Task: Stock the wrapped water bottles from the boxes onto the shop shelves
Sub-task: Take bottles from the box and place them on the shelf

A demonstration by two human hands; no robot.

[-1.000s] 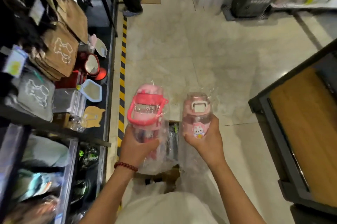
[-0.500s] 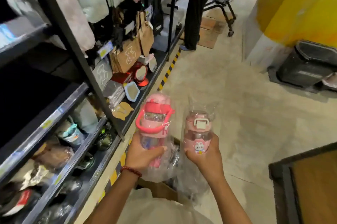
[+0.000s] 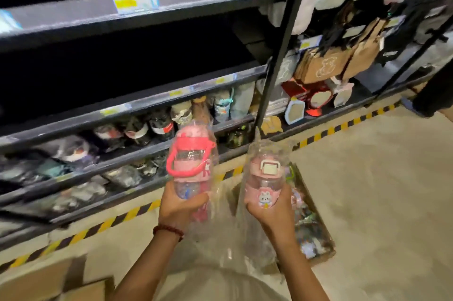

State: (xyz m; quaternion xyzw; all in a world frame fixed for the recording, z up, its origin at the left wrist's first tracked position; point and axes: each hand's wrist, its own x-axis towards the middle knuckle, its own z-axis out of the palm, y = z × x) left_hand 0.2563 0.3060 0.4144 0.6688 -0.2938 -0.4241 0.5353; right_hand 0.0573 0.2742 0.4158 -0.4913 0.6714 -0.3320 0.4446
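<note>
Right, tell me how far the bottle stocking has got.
Done: the lower shelves already hold wrapped bottles. In hand: the left hand grips a red-handled bottle, the right hand a bunny bottle. Left: both need shelving, and the box still holds stock.

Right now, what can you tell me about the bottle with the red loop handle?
The bottle is see-through plastic, it seems, with a pink cap, a pink band and a red loop handle round its top. A clear wrapper covers it and hangs loose below. It stands roughly upright, tilted slightly, in front of the lower shelves. The left hand grips its lower half, fingers curled round the wrapper. It is held off the floor and does not touch the other bottle.
</note>
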